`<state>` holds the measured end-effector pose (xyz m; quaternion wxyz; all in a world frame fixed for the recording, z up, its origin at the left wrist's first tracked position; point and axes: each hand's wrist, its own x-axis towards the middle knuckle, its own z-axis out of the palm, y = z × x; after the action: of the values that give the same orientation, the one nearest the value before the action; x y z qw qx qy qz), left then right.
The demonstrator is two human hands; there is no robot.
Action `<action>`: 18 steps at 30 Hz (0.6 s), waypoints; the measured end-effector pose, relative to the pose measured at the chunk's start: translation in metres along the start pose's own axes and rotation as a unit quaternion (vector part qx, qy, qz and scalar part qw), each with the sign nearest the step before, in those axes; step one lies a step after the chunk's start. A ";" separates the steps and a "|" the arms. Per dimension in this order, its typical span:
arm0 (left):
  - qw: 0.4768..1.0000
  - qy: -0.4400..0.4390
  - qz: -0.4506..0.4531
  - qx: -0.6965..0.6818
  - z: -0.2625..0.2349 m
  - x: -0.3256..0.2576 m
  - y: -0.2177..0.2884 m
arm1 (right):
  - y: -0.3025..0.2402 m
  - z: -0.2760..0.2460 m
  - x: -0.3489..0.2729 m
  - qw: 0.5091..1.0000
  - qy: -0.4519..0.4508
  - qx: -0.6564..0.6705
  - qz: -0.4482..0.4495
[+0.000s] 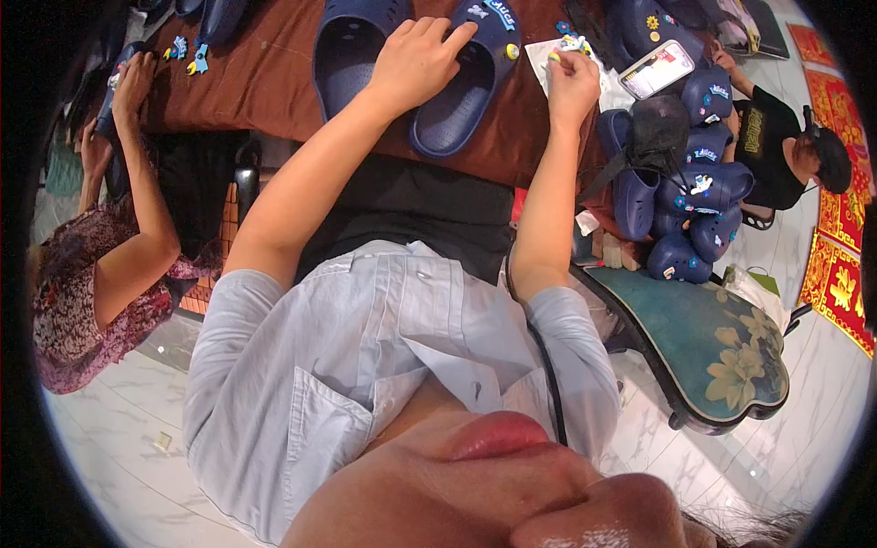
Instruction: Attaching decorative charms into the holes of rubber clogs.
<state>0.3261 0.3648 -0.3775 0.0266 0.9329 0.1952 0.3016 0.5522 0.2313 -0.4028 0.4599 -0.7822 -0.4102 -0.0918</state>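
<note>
My left hand (416, 66) is on the edge of a navy clog (446, 128), its index finger reaching onto the upper and its thumb by the foot opening. That clog carries a blue-and-white letter charm and a round yellow-and-white charm (512, 52) near the rim. Left of it stands a second navy clog (347, 64), partly covered by my forearm. To the right, my right hand (574, 87) pinches a small yellow-green shoe charm (554, 57) between thumb and fingertips. Just behind those fingers, white and coloured charms (574, 43) lie on a white sheet or bag (537, 57).
Brown cloth (247, 91) covers the table. A phone (656, 70), a black bag (660, 128) and a pile of decorated navy clogs (703, 183) crowd the right. Loose charms (197, 59) lie left. One person (110, 274) works at left, another (776, 137) sits right beyond a green-blue padded chair (703, 347).
</note>
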 end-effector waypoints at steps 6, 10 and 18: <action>1.000 0.001 0.003 -0.005 -0.002 0.004 0.004 | -0.013 -0.010 -0.024 0.979 -0.004 0.163 0.122; 1.000 0.027 0.010 -0.009 -0.001 0.001 0.000 | -0.048 -0.010 -0.029 0.921 -0.015 0.348 0.176; 1.000 0.014 -0.015 -0.019 -0.004 0.004 0.003 | -0.057 0.006 -0.023 0.868 -0.060 0.458 0.183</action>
<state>0.3283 0.3633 -0.3715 0.0464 0.9247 0.2039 0.3182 0.4944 0.2369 -0.3816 0.7497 -0.5486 -0.2827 0.2389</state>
